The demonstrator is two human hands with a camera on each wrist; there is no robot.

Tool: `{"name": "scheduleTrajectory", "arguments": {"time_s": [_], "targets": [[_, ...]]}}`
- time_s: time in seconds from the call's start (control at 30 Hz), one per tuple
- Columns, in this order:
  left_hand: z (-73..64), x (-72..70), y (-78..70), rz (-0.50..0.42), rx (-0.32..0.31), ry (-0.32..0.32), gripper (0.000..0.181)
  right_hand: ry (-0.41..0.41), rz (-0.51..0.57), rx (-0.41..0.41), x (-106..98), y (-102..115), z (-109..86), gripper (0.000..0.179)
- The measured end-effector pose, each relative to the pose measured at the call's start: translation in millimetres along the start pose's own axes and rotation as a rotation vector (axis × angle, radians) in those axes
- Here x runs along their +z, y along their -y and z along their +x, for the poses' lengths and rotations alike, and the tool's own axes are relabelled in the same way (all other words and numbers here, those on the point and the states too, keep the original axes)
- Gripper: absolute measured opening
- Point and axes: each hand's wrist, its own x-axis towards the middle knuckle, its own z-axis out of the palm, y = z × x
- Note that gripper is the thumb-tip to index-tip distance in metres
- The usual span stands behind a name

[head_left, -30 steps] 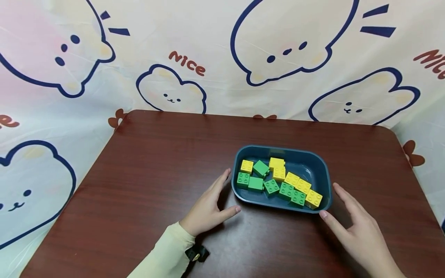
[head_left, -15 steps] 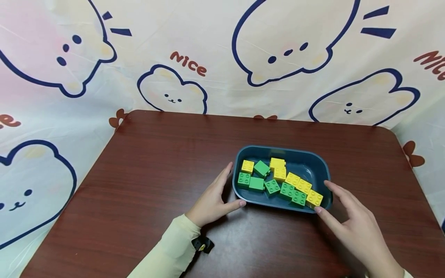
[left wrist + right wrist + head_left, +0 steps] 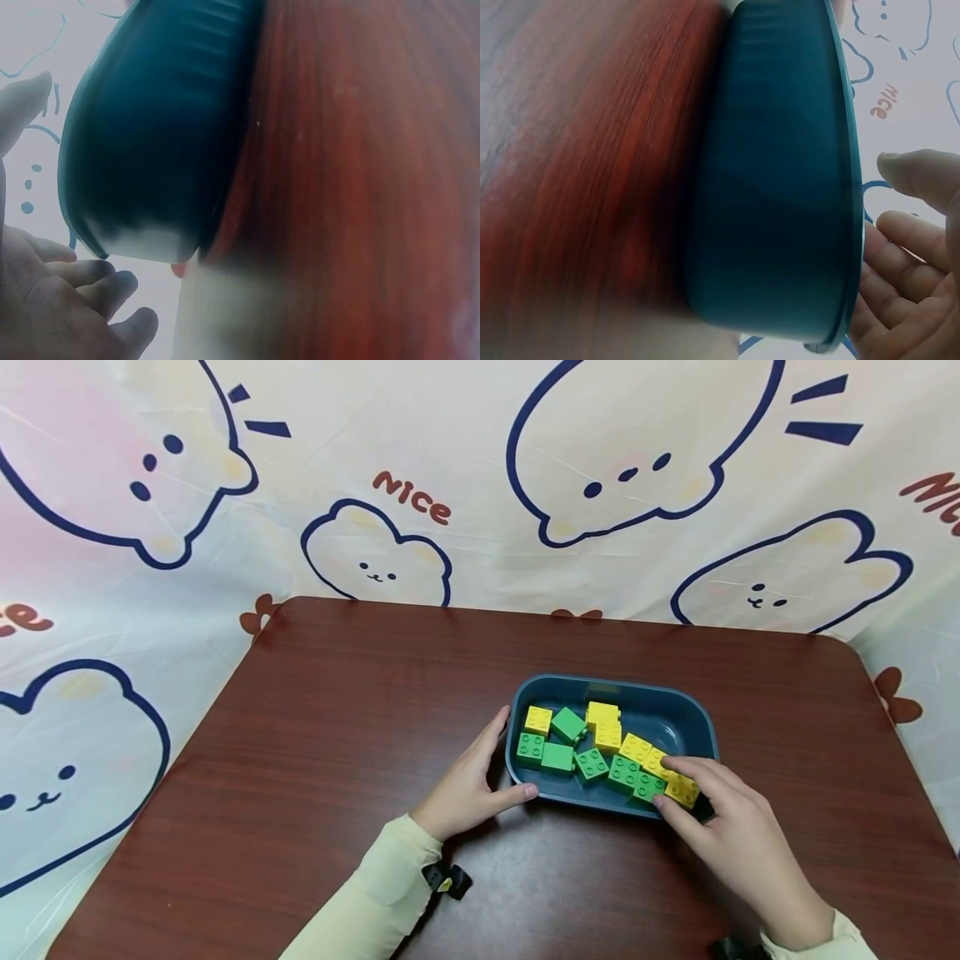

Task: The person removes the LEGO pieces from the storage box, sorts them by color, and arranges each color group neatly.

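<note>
A dark blue rectangular tray [image 3: 678, 722] holds several green and yellow toy building bricks, mostly along its left and front. My left hand [image 3: 467, 787] lies beside the tray's left end, fingers extended and thumb near the front left corner; whether it touches the rim, I cannot tell. Over the tray's right end reaches my right hand [image 3: 738, 839], thumb and forefinger apart. Below its fingertips are a yellow brick [image 3: 682, 792] and a green brick [image 3: 648, 788], the yellow one partly covered. In the right wrist view the tray's outer wall [image 3: 780, 172] hides the bricks.
The tray stands on a dark brown wooden table [image 3: 375, 693]. Behind it and at the sides hangs a pale curtain [image 3: 465, 435] printed with bear outlines. A black wrist device [image 3: 447, 880] sits under the left cuff.
My right hand has moved left and inward, from outside the tray's right end to over the bricks there. The left hand has shifted slightly right, closer to the tray. The bricks look unmoved.
</note>
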Motion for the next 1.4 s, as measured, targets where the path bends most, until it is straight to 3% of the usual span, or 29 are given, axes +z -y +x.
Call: {"name": "scheduleTrajectory", "arguments": {"time_s": [0.5,0.9,1.4], "targets": [[3.1,2.7,12.3,-0.102,0.007,0.052,0.101,0.02,-0.011,-0.124,17,5,16.3,0.039],[4.5,6.8,18.8,-0.086,0.034,0.065,0.099,0.16,-0.052,-0.086,21,12,26.4,0.034],[2.5,9.6,21.6,-0.095,0.03,0.038,0.098,0.294,-0.114,-0.092,32,26,46.5,0.044]]}}
